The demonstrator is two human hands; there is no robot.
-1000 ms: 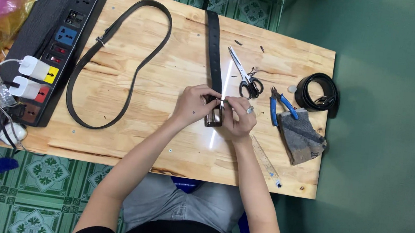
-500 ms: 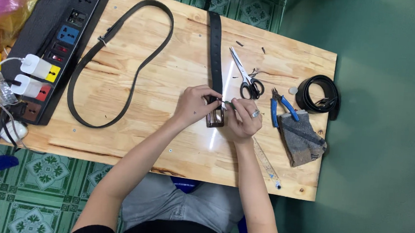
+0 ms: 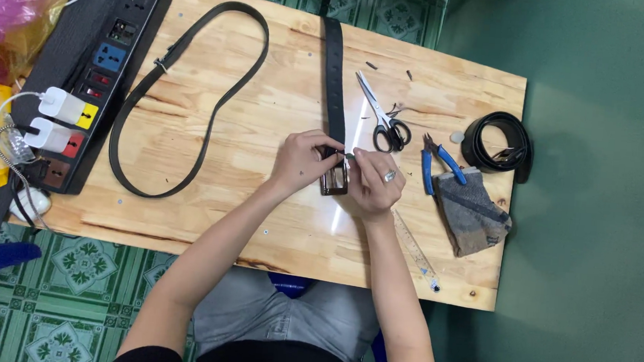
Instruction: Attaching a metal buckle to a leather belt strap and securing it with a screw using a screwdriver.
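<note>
While we sit at the wooden table, we hold the end of a black belt with both hands. Our left hand is closed on the belt just above its metal buckle, with the fingers curled over the strap. Our right hand is pinched tight on the buckle end from the other side, and a ring shows on one finger. The two hands almost touch each other. The belt lies straight on the table and runs away from us, up to the far edge.

Just to the right of the belt lie scissors with black handles. Near them are pliers with blue handles. Beside the pliers sits a grey cloth pouch. Past that, near the right edge of the table, is a rolled-up black belt. A clear ruler lies under our right wrist and points to the near corner.

To the left, well apart from our hands, a long thin black strap makes a big loop on the wood. At the left edge is a black power strip with two white plugs in it. Some small dark bits lie on the wood by the far edge.
</note>
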